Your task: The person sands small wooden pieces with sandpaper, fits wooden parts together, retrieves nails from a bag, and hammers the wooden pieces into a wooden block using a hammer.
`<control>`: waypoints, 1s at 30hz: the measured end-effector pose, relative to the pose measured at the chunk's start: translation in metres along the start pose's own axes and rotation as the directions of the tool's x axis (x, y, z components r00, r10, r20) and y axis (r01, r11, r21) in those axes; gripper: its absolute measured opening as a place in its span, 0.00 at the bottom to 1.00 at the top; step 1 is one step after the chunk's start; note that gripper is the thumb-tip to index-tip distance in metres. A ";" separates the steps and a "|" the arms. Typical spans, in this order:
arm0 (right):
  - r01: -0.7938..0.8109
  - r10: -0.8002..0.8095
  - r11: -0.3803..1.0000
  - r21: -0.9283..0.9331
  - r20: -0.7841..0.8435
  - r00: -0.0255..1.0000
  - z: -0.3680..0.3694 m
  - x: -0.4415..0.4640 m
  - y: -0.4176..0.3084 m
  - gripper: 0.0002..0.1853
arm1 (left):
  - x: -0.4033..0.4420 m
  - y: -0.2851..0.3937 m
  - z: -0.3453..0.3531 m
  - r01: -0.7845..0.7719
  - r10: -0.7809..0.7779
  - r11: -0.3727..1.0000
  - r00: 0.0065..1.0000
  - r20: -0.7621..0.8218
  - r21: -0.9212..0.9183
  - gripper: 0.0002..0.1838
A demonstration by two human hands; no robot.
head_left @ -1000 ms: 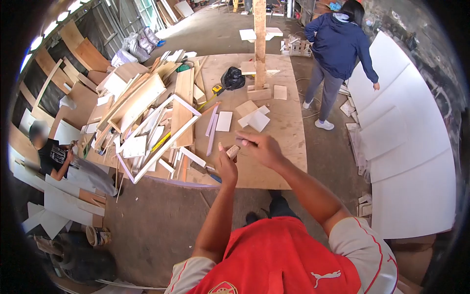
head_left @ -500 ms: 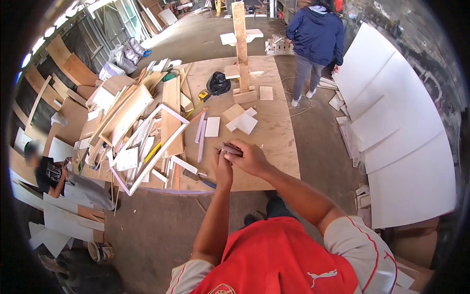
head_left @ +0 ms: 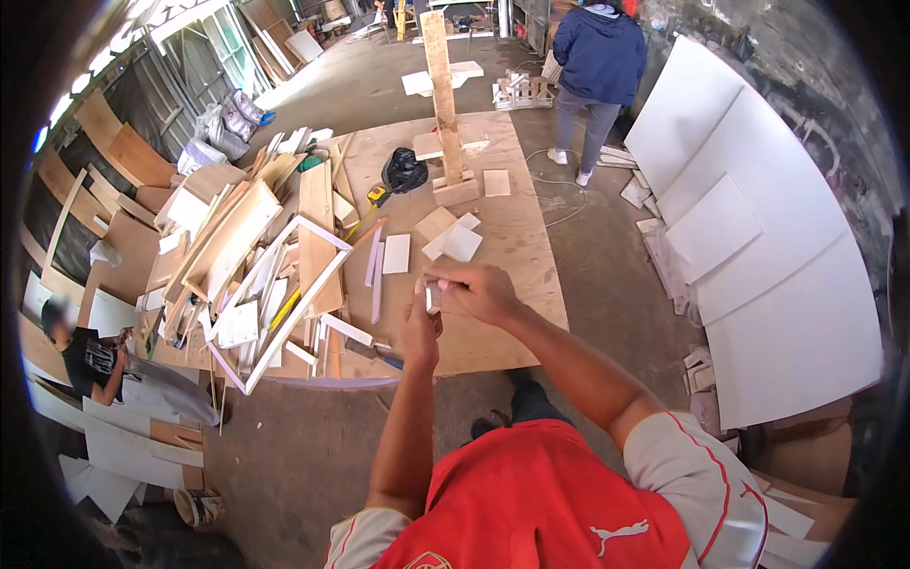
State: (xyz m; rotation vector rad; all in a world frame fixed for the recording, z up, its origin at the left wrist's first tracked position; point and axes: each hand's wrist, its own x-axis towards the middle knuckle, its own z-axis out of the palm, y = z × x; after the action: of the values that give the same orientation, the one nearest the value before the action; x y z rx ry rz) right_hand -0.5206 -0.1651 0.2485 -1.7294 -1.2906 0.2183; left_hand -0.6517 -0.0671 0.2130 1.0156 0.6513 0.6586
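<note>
Both hands meet over the near edge of the plywood table [head_left: 517, 322]. My left hand [head_left: 420, 329] is closed around a small pale block [head_left: 433, 300], whose white end shows between the fingers. Against the top of that block, my right hand [head_left: 485, 294] is closed with its fingers bent; what it grips is hidden. Just beyond the hands lie a white rectangular piece [head_left: 396, 254] and overlapping pale square pieces [head_left: 462, 244]. Thin lilac-edged strips [head_left: 375, 275] lie to the left.
A heap of wood offcuts [head_left: 232, 232] and a white frame [head_left: 301, 313] cover the table's left side. A wooden post [head_left: 442, 100], black bag [head_left: 405, 171] and tape measure [head_left: 378, 194] stand farther back. White panels [head_left: 758, 237] lean right. People are at left [head_left: 90, 360] and back right [head_left: 599, 66].
The dark reddish-brown piece seen between my hands is now hidden, and a white block end shows instead. My right hand has turned over it. The person at back right has shifted slightly.
</note>
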 end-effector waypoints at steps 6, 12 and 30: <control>0.055 -0.060 0.994 0.096 0.056 0.997 -0.004 -0.008 -0.019 0.16 | 0.002 -0.003 -0.001 -0.077 0.077 0.997 0.995 -0.055 0.000 0.15; 0.081 -0.076 0.995 -0.057 0.083 0.994 -0.008 -0.010 -0.028 0.15 | -0.004 0.003 -0.001 -0.077 0.077 0.996 0.997 -0.012 -0.037 0.14; 0.151 -0.154 0.987 -0.054 -0.063 0.986 -0.019 -0.013 -0.024 0.15 | -0.003 -0.004 0.016 -0.087 0.082 0.988 0.996 -0.046 -0.125 0.17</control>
State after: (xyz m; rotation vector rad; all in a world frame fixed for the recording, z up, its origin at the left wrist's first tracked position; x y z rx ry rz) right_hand -0.5301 -0.1861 0.2721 -1.6552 -1.3819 0.0407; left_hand -0.6406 -0.0798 0.2162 0.9174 0.5965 0.7872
